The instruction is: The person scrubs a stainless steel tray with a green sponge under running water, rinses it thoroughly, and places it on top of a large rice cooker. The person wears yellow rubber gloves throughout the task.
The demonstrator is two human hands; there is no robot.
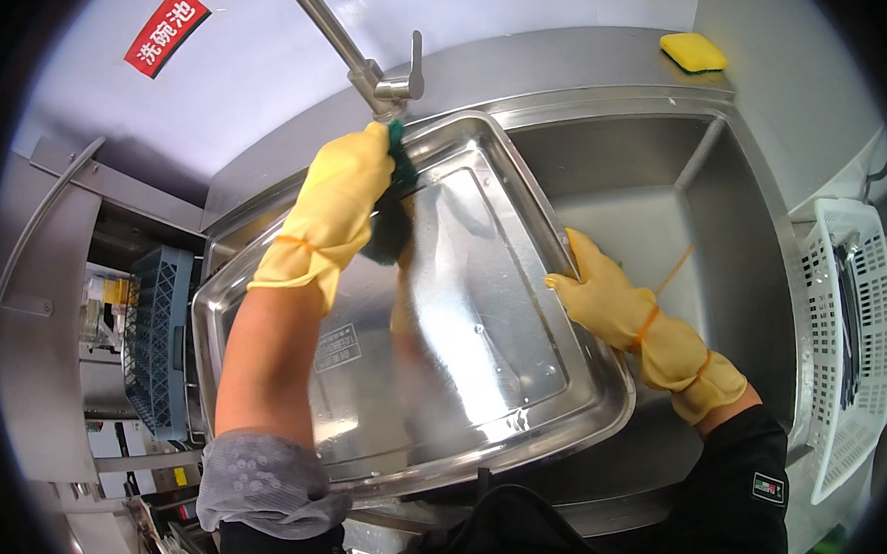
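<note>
A large rectangular stainless-steel tray [479, 308] lies tilted across the sink, its shiny inner face towards me. My left hand [347, 184], in a yellow rubber glove, grips a dark green scouring pad [398, 160] near the tray's far edge. Part of the pad is hidden behind the fingers, and its reflection shows in the steel. On the right, my gloved right hand [599, 287] holds the tray's rim, thumb and fingers either side of it. Orange bands circle both gloves at the wrist.
A steel faucet [378, 85] rises behind the tray. The deep sink basin [742, 238] extends to the right. A yellow sponge [692, 52] rests on the back ledge. At the right stands a white plastic basket [853, 332] holding utensils; a blue-grey dish rack [160, 342] is at the left.
</note>
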